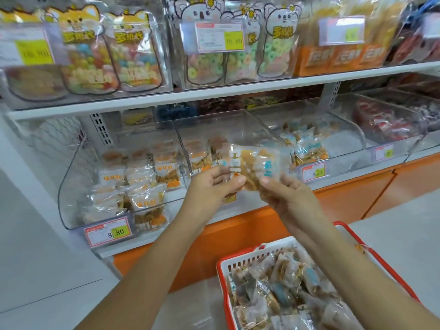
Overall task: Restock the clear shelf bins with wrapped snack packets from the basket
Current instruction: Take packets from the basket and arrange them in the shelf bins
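Backdrop: shop shelving with white boards [214,94] over an orange base [238,234]; bags of coloured sweets [90,63] fill the upper row across the top of the frame
Clear bins: three in the lower row; the left bin [71,186] holds orange-labelled packets, the middle bin [214,129] has a few by its left wall, the right bin [345,144] holds blue-labelled ones
Held packets: a small fan of wrapped snack packets [252,163], blurred, at mid-frame in front of the middle bin, raised between both hands
Left hand [209,186]: grips the fan's left edge, thumb across the front, fingers behind
Right hand [285,194]: pinches the fan's lower right edge, remaining fingers curled below
Basket [240,259]: red and white, at lower right under the right forearm, heaped with more packets [281,287]
Price tag [108,232]: reads 8.80, on the left bin's front
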`<state>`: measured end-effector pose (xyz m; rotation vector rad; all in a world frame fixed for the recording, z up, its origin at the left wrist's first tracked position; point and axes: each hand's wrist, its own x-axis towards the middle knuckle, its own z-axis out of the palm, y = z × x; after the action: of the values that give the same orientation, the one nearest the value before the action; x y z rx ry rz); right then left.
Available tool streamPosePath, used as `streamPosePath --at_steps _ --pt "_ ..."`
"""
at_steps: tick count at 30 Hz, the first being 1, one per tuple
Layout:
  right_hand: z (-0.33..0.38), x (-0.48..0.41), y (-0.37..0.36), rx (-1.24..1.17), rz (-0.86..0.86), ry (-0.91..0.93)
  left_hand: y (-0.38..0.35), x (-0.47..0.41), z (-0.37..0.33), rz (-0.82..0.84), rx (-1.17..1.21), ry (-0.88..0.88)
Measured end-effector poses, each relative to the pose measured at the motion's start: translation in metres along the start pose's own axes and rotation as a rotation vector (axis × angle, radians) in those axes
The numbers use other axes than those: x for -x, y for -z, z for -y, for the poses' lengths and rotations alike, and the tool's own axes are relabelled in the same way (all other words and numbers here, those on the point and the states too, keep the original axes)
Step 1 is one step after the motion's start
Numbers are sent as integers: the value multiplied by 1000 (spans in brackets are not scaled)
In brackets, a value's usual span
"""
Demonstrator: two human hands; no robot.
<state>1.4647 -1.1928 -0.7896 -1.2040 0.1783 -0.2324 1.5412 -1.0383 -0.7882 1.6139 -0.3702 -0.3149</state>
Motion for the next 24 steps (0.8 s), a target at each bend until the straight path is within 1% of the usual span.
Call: streamPosePath --at_steps 2,4,6,8,11,13,14,16,17,19,21,23,24 --pt "21 -11 22 17 -60 106 -11 -13 -3 35 -71 -68" --pt "49 -28 49 109 -161 243 -20 -26 1 14 -240 -147" --pt "78 -50 78 300 -299 342 -26 -40 8 -19 -398 -182" --pt "101 -78 103 497 -395 356 -32 -53 14 -15 -527 -197" --pt "113 -124 133 835 -392 223 -42 -66 21 50 -698 -201" --pt "106 -152 146 1121 -341 96 -47 -72 24 83 -755 -196" --pt "100 -163 150 1231 -287 9 -49 -74 25 94 -764 -194" --pt "84 -182 155 1359 -128 -190 -51 -79 26 120 -774 -202" --pt "77 -190 155 1385 -43 -294 -52 -81 25 130 -785 -211" --pt "64 -199 155 1295 46 -431 -53 -85 24 139 -815 -221" --pt "55 -207 157 1163 37 -468 -55 -88 25 138 -839 -228" --pt "47 -215 160 1118 -3 -451 -55 -88 28 138 -875 -245" --pt "43 -217 159 1136 -35 -430 -54 -87 30 138 -891 -257"
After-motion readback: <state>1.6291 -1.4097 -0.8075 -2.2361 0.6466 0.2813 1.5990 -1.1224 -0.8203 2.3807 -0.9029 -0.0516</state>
